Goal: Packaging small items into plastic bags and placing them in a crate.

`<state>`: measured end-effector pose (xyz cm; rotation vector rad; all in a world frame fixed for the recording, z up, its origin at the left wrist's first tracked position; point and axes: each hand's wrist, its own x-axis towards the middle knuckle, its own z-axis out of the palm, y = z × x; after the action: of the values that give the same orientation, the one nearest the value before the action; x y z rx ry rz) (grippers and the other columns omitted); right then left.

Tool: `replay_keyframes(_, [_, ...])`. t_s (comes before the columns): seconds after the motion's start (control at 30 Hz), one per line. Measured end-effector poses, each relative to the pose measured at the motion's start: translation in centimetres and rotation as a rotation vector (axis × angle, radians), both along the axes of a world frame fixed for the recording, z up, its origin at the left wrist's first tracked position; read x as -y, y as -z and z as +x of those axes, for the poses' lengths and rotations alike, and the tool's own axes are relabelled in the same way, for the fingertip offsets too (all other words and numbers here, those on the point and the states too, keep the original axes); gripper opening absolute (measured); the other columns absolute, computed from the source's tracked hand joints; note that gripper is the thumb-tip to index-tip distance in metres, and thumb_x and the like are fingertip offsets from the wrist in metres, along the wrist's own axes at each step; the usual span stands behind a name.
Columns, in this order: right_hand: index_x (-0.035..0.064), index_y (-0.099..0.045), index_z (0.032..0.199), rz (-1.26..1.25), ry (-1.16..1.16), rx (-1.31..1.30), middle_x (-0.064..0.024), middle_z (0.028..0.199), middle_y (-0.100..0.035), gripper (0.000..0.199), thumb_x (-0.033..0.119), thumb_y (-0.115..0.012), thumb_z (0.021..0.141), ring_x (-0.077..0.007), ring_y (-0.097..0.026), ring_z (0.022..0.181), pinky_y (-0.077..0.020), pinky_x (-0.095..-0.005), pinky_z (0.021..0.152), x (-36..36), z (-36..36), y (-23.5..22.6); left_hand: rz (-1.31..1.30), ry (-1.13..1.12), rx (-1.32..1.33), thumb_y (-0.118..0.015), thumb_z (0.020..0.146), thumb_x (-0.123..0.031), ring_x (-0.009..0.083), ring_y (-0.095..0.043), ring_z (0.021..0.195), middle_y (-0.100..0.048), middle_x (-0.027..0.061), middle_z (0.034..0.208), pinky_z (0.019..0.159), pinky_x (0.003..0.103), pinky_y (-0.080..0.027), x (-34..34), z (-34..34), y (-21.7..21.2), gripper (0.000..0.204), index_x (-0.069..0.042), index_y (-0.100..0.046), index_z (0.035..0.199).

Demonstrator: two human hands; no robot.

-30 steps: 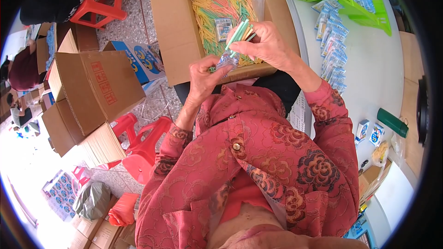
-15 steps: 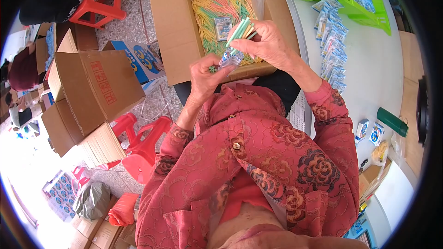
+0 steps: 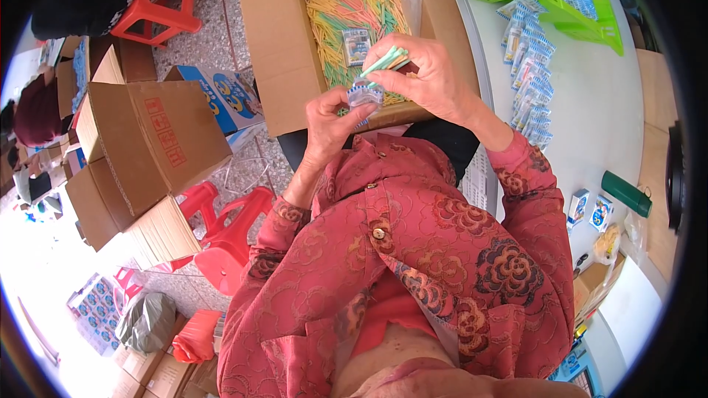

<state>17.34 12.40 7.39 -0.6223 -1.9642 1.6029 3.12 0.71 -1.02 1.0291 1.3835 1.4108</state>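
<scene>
Head view: left fisheye of a head-worn pair, upright, facing steeply down along the wearer's floral jacket (image 3: 435, 214), which fills the near lower middle. Left hand (image 3: 330, 121) and right hand (image 3: 431, 81) sit farther off, above centre, seen against an open cardboard box (image 3: 273, 59). Field very wide: speckled floor (image 3: 217, 48) at left to counter (image 3: 590, 118) at right, straight edges bowing toward the dark rim.

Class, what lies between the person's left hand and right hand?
Between the left hand and the right hand, the head view shows a small clear packet and a bunch of pastel sticks.
</scene>
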Motion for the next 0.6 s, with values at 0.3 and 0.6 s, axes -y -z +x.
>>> replay_keyframes(0.3, [0.0024,-0.059,0.088,0.313,-0.095,0.115,-0.0078,0.079,-0.058,0.014,0.007,-0.065,0.075,-0.0187,-0.058,0.071,-0.0461,-0.0285,0.065,-0.3,0.1,-0.7,-0.035,0.027,0.103,-0.071,0.073,-0.004,0.0024,-0.05,0.065,-0.059,-0.0021,0.068,0.057,0.019,-0.041,0.2,0.0,0.0,0.009,-0.002,-0.062,0.073])
replay_keyframes(0.6, [0.0039,-0.06,0.09,0.335,-0.129,0.191,-0.0058,0.081,-0.059,0.014,0.007,-0.064,0.077,-0.0156,-0.058,0.073,-0.0452,-0.027,0.065,-0.2,0.1,-1.3,-0.014,0.017,-0.119,-0.071,0.071,-0.005,0.0033,-0.05,0.062,-0.057,-0.0012,0.064,0.055,0.02,-0.041,0.1,-0.5,-0.4,0.01,-0.001,-0.062,0.072])
